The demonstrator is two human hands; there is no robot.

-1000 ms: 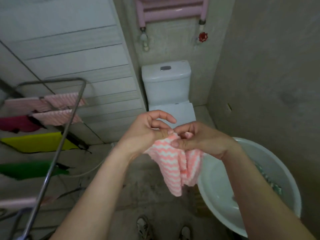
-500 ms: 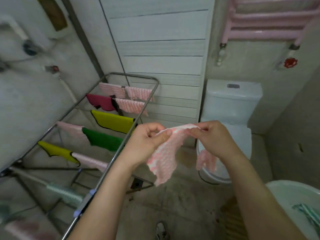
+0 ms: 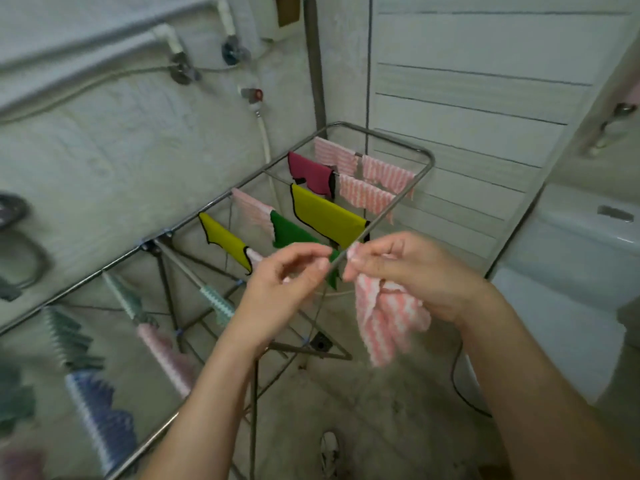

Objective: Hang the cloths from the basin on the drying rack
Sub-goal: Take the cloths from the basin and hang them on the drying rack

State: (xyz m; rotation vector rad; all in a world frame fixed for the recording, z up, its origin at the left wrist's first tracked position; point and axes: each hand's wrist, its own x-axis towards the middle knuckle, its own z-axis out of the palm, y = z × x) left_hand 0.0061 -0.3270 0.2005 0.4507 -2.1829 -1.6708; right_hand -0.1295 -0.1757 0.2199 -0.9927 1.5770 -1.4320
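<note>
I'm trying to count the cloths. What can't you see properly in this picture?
Head view only:
Basin: outside the frame, so cloths left are unknown.
Near-end cloths on the drying rack: motion-blurred, count unclear.
Green cloth: partly hidden behind the left hand.
Pink striped cloth: top bunched inside the right hand; whether the left hand pinches it is blurred.

No text, label, brand, number or sign can be read anywhere in this view. At 12 o'clock, a brownish panel (image 3: 288, 8) on the wall is too blurred to show any print.
</note>
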